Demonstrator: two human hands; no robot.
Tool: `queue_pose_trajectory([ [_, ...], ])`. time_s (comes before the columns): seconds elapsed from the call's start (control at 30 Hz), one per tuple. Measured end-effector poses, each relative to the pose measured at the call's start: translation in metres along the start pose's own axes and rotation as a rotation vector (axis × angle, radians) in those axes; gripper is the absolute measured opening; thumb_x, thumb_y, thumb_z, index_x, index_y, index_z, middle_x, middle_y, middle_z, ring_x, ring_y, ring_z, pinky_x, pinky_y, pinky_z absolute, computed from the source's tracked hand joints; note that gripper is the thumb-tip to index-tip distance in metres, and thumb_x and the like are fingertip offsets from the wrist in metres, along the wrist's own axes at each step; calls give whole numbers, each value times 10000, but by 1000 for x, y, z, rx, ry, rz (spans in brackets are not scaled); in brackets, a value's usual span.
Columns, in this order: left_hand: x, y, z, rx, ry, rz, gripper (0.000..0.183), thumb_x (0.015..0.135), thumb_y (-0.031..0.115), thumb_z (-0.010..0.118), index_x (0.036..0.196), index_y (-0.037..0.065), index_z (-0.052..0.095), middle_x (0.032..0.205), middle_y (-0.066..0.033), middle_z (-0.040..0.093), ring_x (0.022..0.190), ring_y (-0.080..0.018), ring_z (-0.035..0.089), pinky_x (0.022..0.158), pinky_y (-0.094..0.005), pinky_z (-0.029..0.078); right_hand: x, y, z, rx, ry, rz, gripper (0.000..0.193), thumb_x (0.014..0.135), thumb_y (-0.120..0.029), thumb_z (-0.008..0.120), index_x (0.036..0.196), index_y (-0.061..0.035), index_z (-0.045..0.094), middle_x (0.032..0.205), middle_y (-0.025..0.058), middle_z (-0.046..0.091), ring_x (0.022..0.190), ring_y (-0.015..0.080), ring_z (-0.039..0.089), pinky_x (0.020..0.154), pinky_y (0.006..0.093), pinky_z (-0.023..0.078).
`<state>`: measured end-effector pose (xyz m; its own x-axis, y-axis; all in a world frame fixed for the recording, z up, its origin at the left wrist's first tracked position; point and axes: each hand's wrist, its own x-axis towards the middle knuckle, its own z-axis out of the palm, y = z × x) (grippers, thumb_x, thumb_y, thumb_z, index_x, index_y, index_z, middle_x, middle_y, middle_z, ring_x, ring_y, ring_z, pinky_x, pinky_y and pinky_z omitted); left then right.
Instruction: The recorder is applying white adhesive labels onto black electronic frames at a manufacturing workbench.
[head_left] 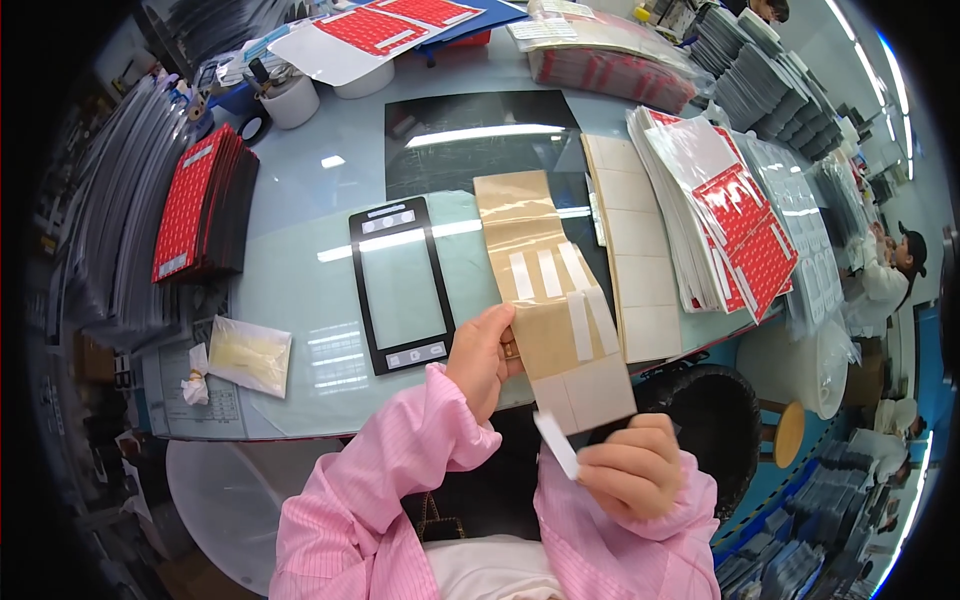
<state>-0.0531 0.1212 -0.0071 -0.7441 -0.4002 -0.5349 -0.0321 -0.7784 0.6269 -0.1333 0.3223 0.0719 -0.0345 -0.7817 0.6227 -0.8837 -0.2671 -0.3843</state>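
Note:
My left hand (pixel 485 358) is closed on the left edge of a long brown glossy backing sheet (pixel 545 345), with the thumb on top. Several white strips (pixel 549 272) are stuck across the middle of that sheet, and its lower end is paler. Below that end, my right hand (pixel 632 470) pinches one narrow white strip (pixel 557 446), tilted and apart from the sheet. On the table left of my left hand lies a black-bordered rectangular panel (pixel 439 290) with a clear middle and small white markings at both ends.
A stack of red-and-white printed sheets (pixel 745 220) stands right, beside a pale sectioned sheet (pixel 640 250). Red-faced panels (pixel 200 205) stand upright left, near a small clear packet (pixel 252 357). A dark sheet (pixel 480 140) and white cup (pixel 291 103) are farther back. Another person (pixel 893 275) sits far right.

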Motion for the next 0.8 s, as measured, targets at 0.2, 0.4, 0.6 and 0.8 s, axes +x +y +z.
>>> queue_pose_trajectory([
  [0.2,8,-6,-9,42,-49,63,337,1113,328,444,1179,57,634,1106,-66,707,948,-166,696,864,-369,576,36,31,-22,154,136,342,130,846,81,696,934,-13,681,842,71,695,768,208,618,739,323,469],
  [0.4,2,-2,-2,65,-57,55,299,1117,292,436,1208,65,609,1135,-65,715,1008,-163,704,917,-362,574,55,76,4,406,-50,612,104,882,13,739,976,19,695,864,50,690,795,127,598,735,266,469],
  [0.6,1,0,-5,81,-70,57,305,1113,290,442,1232,62,606,1169,-67,708,1018,-159,703,914,-366,578,67,80,11,367,-150,680,85,895,-24,738,970,8,713,865,31,704,804,105,601,738,250,468],
  [0.8,3,-8,-11,136,-18,50,314,1106,243,457,1324,51,578,1208,-64,702,1059,-155,700,926,-364,585,70,97,0,361,-10,642,70,912,-32,723,969,9,714,874,30,713,806,97,603,733,249,472],
])
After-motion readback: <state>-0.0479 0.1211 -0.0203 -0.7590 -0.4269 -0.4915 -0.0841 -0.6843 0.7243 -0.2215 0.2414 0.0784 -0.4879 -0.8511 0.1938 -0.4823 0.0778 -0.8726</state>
